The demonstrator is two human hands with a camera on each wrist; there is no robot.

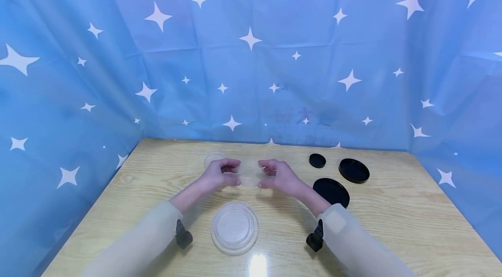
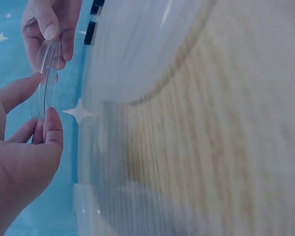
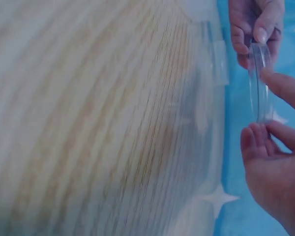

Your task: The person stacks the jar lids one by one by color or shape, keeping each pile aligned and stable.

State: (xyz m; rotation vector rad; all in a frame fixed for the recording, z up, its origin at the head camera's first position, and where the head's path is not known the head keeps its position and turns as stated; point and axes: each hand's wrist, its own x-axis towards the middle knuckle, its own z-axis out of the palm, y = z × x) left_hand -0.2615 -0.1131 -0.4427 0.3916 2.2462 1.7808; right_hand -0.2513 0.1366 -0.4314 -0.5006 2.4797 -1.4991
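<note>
A: What is recorded in the head view?
B: A clear dish point(image 1: 249, 175) is held above the table point(image 1: 415, 229), between the left hand point(image 1: 217, 175) and the right hand point(image 1: 283, 177). A clear stack point(image 1: 234, 228) is set nearer the person; black discs point(image 1: 354, 170) are seen to the right.

A: And in the left wrist view?
B: The clear dish is seen edge-on, a seam line running along its edge. It is pinched by the left hand, thumb and fingers part-curled, parted only by what is held.

A: And in the right wrist view?
B: A like pinch is made by the right hand at the opposite side. Whether the seam is fully closed cannot be told.

A: Step in hand?
B: Judged: the seam being worked, joining or parting undetermined. For the next move, even pressure from both sides is called for, without tilt.
</note>
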